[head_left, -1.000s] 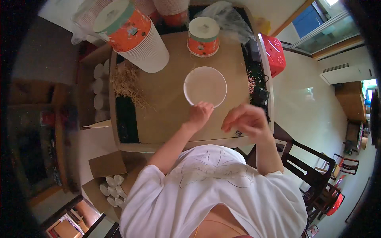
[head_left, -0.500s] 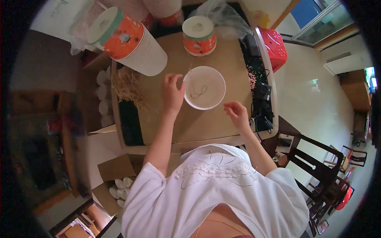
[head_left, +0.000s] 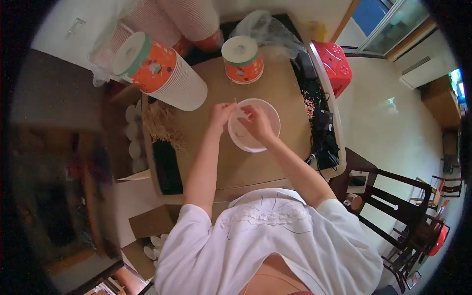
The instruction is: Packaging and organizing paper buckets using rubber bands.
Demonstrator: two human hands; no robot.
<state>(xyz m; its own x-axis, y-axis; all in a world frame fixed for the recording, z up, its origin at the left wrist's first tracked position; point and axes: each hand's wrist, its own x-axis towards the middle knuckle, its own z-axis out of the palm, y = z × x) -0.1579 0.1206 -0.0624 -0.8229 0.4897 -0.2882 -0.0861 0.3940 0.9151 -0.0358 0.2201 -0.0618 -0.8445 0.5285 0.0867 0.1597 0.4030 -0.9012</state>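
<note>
On the brown board (head_left: 223, 169) right in front of me, head view: 1 white tub (head_left: 248, 142), mouth up, 1 thin pale strand (head_left: 240, 132) lying inside. Left hand (head_left: 222, 115) at the tub's upper-left rim, fingertips bunched close together; can't tell if they pinch the wall, a fibre or nothing. Right hand (head_left: 258, 124) over the mouth, fingers curled and part spread; can't tell whether anything sits between them.

Handling, my read: tub light, thin-walled, smooth. Rim likely the stiffest part, so hold there; squeeze lower and the wall probably dents. Light enough to skid if nudged. Strand looks dry and wiry, likely to snap or spring if bent hard; best taken near 1 end with fingertips.

Around it: dry fibre bundle (head_left: 160, 123) to the left, tall orange-and-white tub stack (head_left: 172, 81) tilted in view behind that, short orange tub stack (head_left: 242, 69) beyond the white tub, clear plastic bag (head_left: 268, 32) behind. Pink bits (head_left: 309, 105) and black box (head_left: 323, 120) along the right edge.
</note>
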